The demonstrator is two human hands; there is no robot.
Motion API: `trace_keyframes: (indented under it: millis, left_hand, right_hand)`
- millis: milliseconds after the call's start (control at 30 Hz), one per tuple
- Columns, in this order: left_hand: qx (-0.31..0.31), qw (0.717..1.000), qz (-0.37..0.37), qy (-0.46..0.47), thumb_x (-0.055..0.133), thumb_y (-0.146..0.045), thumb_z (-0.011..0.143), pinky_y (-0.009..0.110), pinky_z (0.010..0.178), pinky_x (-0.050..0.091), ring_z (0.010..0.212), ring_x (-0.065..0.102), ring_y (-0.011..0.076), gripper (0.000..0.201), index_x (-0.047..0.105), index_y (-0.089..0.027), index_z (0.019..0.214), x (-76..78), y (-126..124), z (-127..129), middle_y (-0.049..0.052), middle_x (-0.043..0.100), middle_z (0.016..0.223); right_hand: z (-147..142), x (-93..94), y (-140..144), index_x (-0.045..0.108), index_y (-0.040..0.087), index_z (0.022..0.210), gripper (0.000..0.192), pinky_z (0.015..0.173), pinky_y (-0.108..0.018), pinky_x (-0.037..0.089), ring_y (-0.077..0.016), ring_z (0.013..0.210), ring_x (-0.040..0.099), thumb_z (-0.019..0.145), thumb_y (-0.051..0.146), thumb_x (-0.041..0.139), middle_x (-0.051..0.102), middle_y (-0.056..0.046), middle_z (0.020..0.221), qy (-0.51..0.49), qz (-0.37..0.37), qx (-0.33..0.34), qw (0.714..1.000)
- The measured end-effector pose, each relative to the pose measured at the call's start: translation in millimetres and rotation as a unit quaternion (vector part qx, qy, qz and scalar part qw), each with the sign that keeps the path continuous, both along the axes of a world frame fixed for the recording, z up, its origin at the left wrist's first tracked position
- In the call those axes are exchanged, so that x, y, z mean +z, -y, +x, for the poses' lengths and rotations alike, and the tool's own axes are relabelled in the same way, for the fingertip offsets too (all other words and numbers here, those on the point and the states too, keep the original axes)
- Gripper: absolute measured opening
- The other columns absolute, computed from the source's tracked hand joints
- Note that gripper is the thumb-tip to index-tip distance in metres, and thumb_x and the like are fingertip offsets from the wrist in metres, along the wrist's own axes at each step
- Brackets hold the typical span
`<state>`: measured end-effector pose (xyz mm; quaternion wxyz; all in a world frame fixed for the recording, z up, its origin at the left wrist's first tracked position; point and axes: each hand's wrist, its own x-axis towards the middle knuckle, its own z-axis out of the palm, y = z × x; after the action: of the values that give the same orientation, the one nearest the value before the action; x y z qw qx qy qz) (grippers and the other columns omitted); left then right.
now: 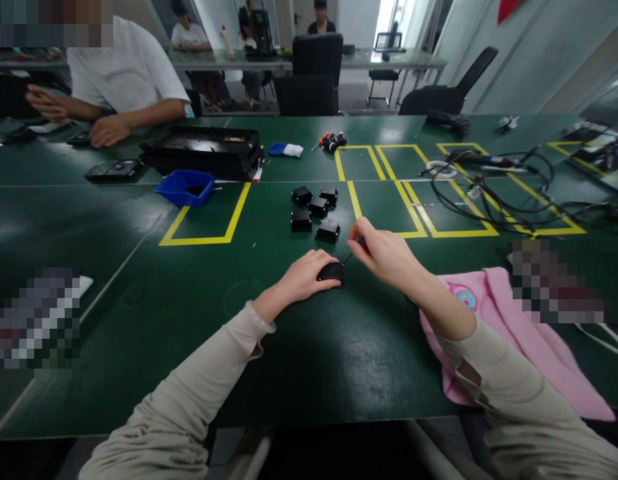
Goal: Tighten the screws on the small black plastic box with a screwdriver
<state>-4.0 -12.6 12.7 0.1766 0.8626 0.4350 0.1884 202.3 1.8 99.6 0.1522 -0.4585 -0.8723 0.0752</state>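
"Which step is in hand?"
"Seemingly working a thin tool at the right edge of the black block, mid-frame."
"And the grip?"
"Left hand: fingers clasping the block. Right hand: fingers pinching the tool."
"Next move?"
"Likely calls for a steady block."

Worn on the head; looks forward and down across a green table from its near side. Sits above and behind the left hand and right hand, framing both close up near the centre. Takes in the tabletop from near edge to far edge, then reaches beyond to a black chair and a rear table along the upper border.
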Motion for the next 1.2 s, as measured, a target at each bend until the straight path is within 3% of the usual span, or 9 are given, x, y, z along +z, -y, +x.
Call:
trace_keyframes:
  millis: [133, 333, 567, 767, 967, 1200]
  left_hand:
    - [0.001, 1.000, -0.002, 0.000, 0.062, -0.047, 0.087, 0.036, 0.089, 0.045, 0.103, 0.054, 0.0233, 0.040, 0.056, -0.022, 0.117, -0.7, -0.2, -0.2, 0.006, 0.058, 0.112]
    - [0.002, 1.000, 0.003, 0.000, 0.062, -0.048, 0.087, 0.036, 0.089, 0.045, 0.103, 0.053, 0.0231, 0.042, 0.055, -0.021, 0.118, -1.0, 0.2, 0.2, 0.007, 0.058, 0.113]
    - [0.002, 1.000, -0.003, -0.003, 0.063, -0.046, 0.087, 0.036, 0.088, 0.045, 0.102, 0.053, 0.0230, 0.040, 0.055, -0.022, 0.117, 0.0, -0.1, 0.2, 0.006, 0.058, 0.112]
    - [0.000, 1.000, 0.000, -0.005, 0.062, -0.048, 0.087, 0.036, 0.088, 0.045, 0.102, 0.053, 0.0233, 0.041, 0.055, -0.022, 0.117, 0.2, -0.1, 0.2, 0.007, 0.058, 0.112]
    - [0.005, 1.000, -0.011, 0.000, 0.063, -0.047, 0.086, 0.036, 0.087, 0.046, 0.102, 0.054, 0.0234, 0.040, 0.055, -0.023, 0.118, 1.6, 0.8, 0.3, 0.006, 0.058, 0.112]
    - [0.003, 1.000, -0.006, 0.001, 0.062, -0.047, 0.087, 0.036, 0.088, 0.045, 0.103, 0.053, 0.0234, 0.041, 0.055, -0.022, 0.118, 0.8, 0.1, 0.0, 0.006, 0.058, 0.112]
  right_hand:
    - [-0.1, 0.2, 0.7, 0.048, 0.018, 0.106, 0.022, 0.057, -0.027, 0.028, -0.0168, 0.065, 0.058, 0.092, 0.031, 0.037, 0.067, -0.004, 0.080, 0.001, 0.008, -0.006, 1.000]
    - [0.4, -0.7, -1.0, 0.052, 0.020, 0.094, 0.023, 0.056, -0.027, 0.026, -0.0164, 0.065, 0.057, 0.094, 0.039, 0.038, 0.066, -0.004, 0.079, 0.009, 0.017, 0.003, 1.000]
    - [1.6, 0.7, -0.5, 0.048, 0.019, 0.103, 0.018, 0.058, -0.027, 0.029, -0.0163, 0.067, 0.058, 0.092, 0.029, 0.039, 0.066, -0.004, 0.082, -0.012, -0.004, 0.014, 1.000]
    - [0.7, 0.1, -0.7, 0.051, 0.020, 0.095, 0.026, 0.057, -0.027, 0.028, -0.0170, 0.068, 0.058, 0.096, 0.040, 0.035, 0.065, -0.004, 0.081, -0.003, 0.006, 0.013, 1.000]
    - [1.5, 0.2, -1.4, 0.048, 0.018, 0.105, 0.022, 0.057, -0.028, 0.030, -0.0158, 0.062, 0.056, 0.094, 0.031, 0.034, 0.065, -0.004, 0.080, -0.004, 0.002, 0.008, 1.000]
    - [0.7, 0.4, -0.6, 0.050, 0.019, 0.098, 0.023, 0.057, -0.027, 0.029, -0.0168, 0.066, 0.057, 0.095, 0.037, 0.035, 0.065, -0.004, 0.080, 0.000, 0.004, 0.007, 1.000]
